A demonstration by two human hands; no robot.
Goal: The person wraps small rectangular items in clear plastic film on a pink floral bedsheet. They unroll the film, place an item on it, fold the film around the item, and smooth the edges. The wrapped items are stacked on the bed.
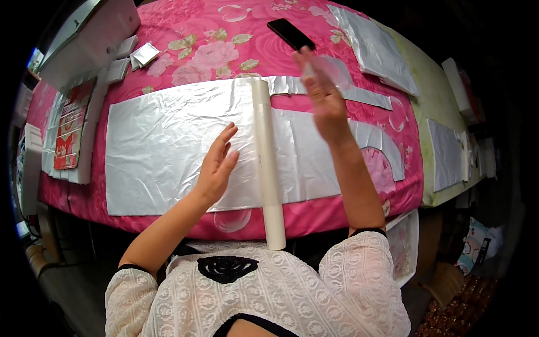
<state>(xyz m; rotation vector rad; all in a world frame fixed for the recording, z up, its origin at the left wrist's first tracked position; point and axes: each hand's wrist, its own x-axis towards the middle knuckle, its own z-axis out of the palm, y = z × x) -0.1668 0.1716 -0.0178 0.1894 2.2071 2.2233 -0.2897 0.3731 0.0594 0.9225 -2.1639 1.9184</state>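
Note:
A large silvery-white plastic bag [168, 151] lies flat, with strap-like handles [365, 96] pointing right. Across its middle rests a long pale roll [266, 163], its near end jutting past the table edge. My left hand [217, 168] hovers over the bag just left of the roll, fingers stretched and thumb apart, holding nothing. Right of the roll, my right hand [324, 98] is raised above the handles with its fingers extended, partly blurred. A pale translucent smear shows beside its fingers; I cannot make out what it is. A black phone [291, 34] lies beyond that hand.
A pink floral cloth [208, 53] covers the table. Folded silvery packets [145, 55] and a white box [92, 39] are at the far left, near a red package [74, 123]. More silvery sheets [376, 50] lie at the far right, beside a pale green surface [435, 163].

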